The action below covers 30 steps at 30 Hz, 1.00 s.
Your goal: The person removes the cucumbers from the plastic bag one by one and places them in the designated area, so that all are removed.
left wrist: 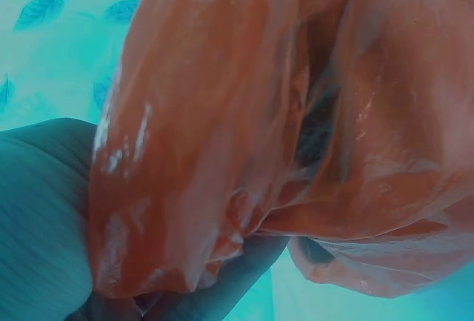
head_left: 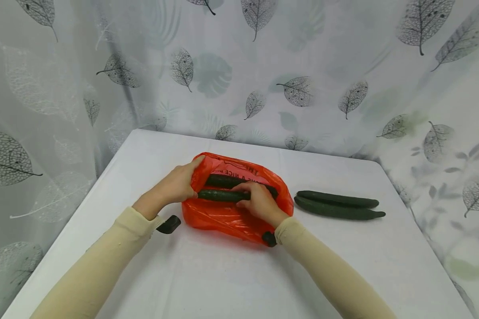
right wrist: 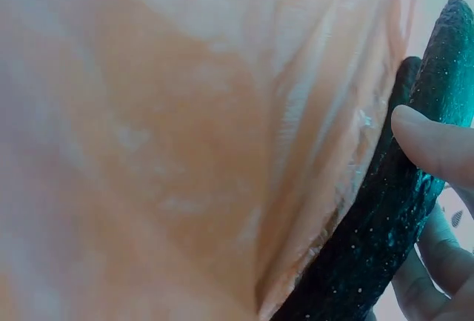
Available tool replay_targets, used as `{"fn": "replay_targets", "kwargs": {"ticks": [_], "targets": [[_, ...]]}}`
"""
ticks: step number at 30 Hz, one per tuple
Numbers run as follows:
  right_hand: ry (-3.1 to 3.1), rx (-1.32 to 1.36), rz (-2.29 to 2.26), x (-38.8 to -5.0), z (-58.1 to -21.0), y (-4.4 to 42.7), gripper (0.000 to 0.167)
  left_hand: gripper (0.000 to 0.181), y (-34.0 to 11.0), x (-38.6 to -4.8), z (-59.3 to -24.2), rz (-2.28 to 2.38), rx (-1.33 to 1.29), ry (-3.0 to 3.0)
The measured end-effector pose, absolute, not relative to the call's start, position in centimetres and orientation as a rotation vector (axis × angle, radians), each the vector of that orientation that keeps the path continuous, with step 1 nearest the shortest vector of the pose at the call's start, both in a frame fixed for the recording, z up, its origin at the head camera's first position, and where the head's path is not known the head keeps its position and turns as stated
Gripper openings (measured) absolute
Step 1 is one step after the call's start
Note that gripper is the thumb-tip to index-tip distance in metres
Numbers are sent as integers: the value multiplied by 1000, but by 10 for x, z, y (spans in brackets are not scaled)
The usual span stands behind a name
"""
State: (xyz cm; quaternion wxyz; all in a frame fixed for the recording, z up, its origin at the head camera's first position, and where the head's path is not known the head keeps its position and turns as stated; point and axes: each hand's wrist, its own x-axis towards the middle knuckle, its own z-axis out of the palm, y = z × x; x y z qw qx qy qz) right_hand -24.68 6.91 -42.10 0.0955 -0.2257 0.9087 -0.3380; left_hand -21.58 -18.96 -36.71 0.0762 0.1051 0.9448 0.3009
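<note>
A red plastic bag [head_left: 223, 217] with dark print lies with its mouth spread open in the head view. Two dark green cucumbers [head_left: 219, 195] lie across its mouth. My left hand [head_left: 177, 184] grips the bag's left rim; in the left wrist view the bag [left wrist: 192, 128] covers most of its fingers. Reaching into the mouth, my right hand [head_left: 259, 201] holds the nearer cucumber. The right wrist view shows the thumb on one side of this cucumber [right wrist: 452, 61] and fingers on the other, a second cucumber [right wrist: 348, 262] beside it.
Two more cucumbers [head_left: 339, 207] lie side by side on the white table [head_left: 231, 283], right of the bag. A black band piece [head_left: 169, 224] is at my left wrist and another [head_left: 269, 239] at my right. A leaf-patterned curtain [head_left: 239, 66] hangs behind the table.
</note>
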Motion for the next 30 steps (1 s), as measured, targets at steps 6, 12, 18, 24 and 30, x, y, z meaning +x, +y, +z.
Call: {"fn": "replay_targets", "kwargs": {"ticks": [6,12,18,24,30], "targets": [[2654,-668,-1098,-248,-416,75,37,106,-191,-216,-367,914,316,2837],[2581,-645,-1212,-251,-413,83,38,105,-191,-216,-366,911,331,2859],[2472,-661,-1384,-251,-404,90,41,104,-191,-217,-367,894,331,2850],[2334,-699,-1557,-243,-393,97,43,104,-191,-217,-369,913,321,2838],[2079,-616,-1825,-234,-376,101,41,105,-190,-217,-369,911,319,2839]]}}
